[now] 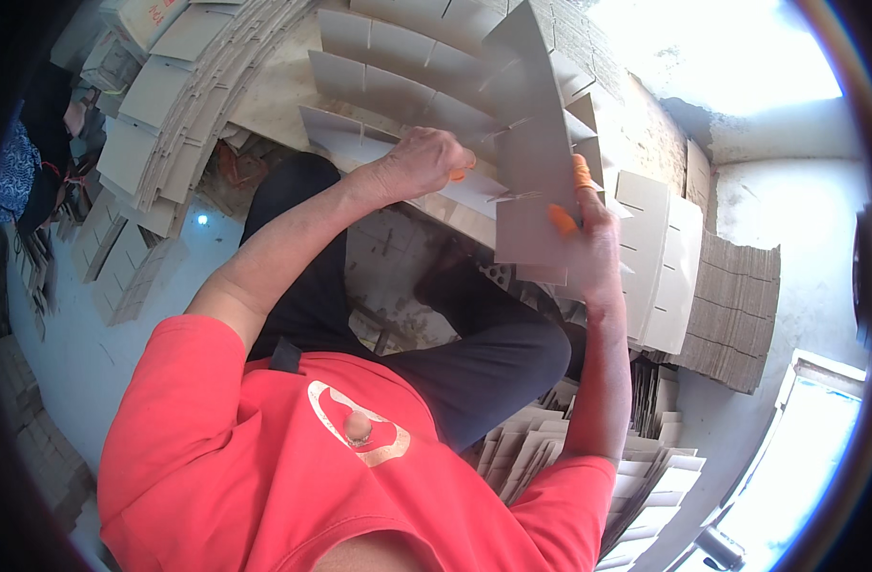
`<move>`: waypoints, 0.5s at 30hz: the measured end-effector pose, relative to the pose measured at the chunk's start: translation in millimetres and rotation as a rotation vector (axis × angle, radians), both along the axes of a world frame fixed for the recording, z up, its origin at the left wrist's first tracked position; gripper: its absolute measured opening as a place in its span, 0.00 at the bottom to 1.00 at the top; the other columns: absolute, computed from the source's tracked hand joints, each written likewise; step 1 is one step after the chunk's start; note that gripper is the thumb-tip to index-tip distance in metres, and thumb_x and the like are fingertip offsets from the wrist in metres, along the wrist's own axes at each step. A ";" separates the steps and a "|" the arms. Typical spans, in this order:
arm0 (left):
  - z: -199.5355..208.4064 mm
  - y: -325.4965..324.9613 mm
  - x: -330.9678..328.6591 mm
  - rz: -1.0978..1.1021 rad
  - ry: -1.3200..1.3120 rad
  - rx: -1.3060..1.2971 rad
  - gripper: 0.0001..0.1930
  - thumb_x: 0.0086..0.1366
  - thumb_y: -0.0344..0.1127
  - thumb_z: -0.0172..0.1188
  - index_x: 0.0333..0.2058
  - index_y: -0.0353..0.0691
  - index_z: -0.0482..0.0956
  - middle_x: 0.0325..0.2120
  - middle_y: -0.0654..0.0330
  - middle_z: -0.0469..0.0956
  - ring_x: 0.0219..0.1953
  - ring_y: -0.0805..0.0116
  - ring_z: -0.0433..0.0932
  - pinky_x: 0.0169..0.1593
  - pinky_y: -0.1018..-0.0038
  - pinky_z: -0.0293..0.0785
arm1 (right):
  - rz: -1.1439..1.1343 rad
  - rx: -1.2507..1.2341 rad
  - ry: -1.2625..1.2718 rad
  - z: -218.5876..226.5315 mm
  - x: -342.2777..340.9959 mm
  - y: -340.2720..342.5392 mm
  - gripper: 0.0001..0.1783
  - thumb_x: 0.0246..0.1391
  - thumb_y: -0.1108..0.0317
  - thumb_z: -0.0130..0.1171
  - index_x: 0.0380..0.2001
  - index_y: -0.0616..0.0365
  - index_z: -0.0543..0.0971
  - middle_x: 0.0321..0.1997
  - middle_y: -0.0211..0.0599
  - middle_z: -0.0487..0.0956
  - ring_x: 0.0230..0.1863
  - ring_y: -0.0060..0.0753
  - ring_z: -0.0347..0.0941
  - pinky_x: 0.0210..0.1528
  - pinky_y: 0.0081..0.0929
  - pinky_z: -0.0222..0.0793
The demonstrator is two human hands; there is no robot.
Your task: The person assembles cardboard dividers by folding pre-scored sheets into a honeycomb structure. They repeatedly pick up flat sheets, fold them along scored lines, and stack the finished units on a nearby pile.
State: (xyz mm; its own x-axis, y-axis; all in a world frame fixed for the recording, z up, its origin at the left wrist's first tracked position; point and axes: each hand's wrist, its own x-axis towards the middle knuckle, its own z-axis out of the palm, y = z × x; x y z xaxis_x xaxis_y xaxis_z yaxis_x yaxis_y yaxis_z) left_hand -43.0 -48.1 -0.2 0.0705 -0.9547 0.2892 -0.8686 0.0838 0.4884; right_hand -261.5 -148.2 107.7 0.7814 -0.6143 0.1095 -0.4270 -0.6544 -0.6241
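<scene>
Several long grey cardboard strips (372, 84) with slots stand on edge in rows on the workbench. A broad cardboard cross strip (533, 124) stands tilted across their right part, with the long strips meeting it near its slots. My right hand (596, 234) grips this cross strip by its right edge, the orange-covered thumb on the near face and another orange-covered finger along the edge. My left hand (421, 164) is closed, fingers curled at the upper edge of the nearest long strip (333, 132); an orange cover shows on one fingertip. Its exact grip is partly hidden.
Stacks of slotted cardboard (159, 119) rise at the left, beside the workbench (278, 100). More pale sheets (660, 253) and a brown cardboard stack (731, 305) lie at the right. Cardboard bundles (646, 486) stand low by my right elbow. My bent legs (474, 372) are under the bench's near edge.
</scene>
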 end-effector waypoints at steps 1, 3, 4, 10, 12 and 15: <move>0.2 -0.4 0.0 0.000 -0.002 0.004 0.07 0.54 0.35 0.61 0.29 0.38 0.78 0.20 0.53 0.75 0.29 0.55 0.76 0.33 0.61 0.72 | 0.036 -0.035 -0.014 -4.4 2.0 -0.4 0.37 0.51 0.85 0.51 0.65 0.53 0.59 0.43 0.51 0.80 0.39 0.31 0.77 0.44 0.26 0.71; 0.8 -0.8 0.6 -0.009 0.002 -0.001 0.07 0.54 0.34 0.61 0.29 0.38 0.79 0.20 0.53 0.75 0.29 0.55 0.76 0.33 0.61 0.72 | 0.043 0.076 0.064 -5.3 6.8 0.4 0.35 0.51 0.83 0.53 0.64 0.59 0.60 0.46 0.51 0.79 0.44 0.29 0.77 0.47 0.26 0.69; 1.5 -0.9 1.2 -0.018 0.007 -0.009 0.06 0.54 0.34 0.61 0.29 0.38 0.79 0.20 0.53 0.75 0.29 0.55 0.76 0.34 0.61 0.72 | 0.048 0.133 0.103 -5.9 9.8 0.7 0.35 0.50 0.82 0.53 0.63 0.62 0.60 0.47 0.52 0.79 0.47 0.29 0.76 0.49 0.25 0.68; 3.3 -3.7 -1.6 -0.002 0.033 -0.035 0.06 0.54 0.33 0.60 0.29 0.38 0.79 0.20 0.53 0.75 0.29 0.54 0.76 0.34 0.61 0.72 | 0.112 0.221 0.083 -24.4 17.8 -12.7 0.31 0.54 0.80 0.51 0.63 0.62 0.60 0.40 0.40 0.79 0.34 0.26 0.74 0.40 0.23 0.69; 3.4 -0.4 1.5 0.011 0.044 -0.022 0.06 0.54 0.33 0.60 0.29 0.38 0.79 0.20 0.53 0.75 0.29 0.55 0.76 0.35 0.61 0.72 | 0.064 0.351 0.237 13.8 34.1 -0.2 0.30 0.55 0.79 0.51 0.62 0.63 0.61 0.38 0.36 0.77 0.31 0.25 0.71 0.37 0.22 0.69; 6.7 -3.7 -1.0 -0.028 0.059 -0.027 0.07 0.53 0.33 0.61 0.30 0.38 0.80 0.20 0.53 0.75 0.29 0.55 0.76 0.35 0.61 0.71 | -0.205 0.868 0.146 -14.9 35.3 -14.8 0.28 0.54 0.78 0.47 0.60 0.65 0.61 0.36 0.52 0.77 0.35 0.46 0.74 0.37 0.37 0.70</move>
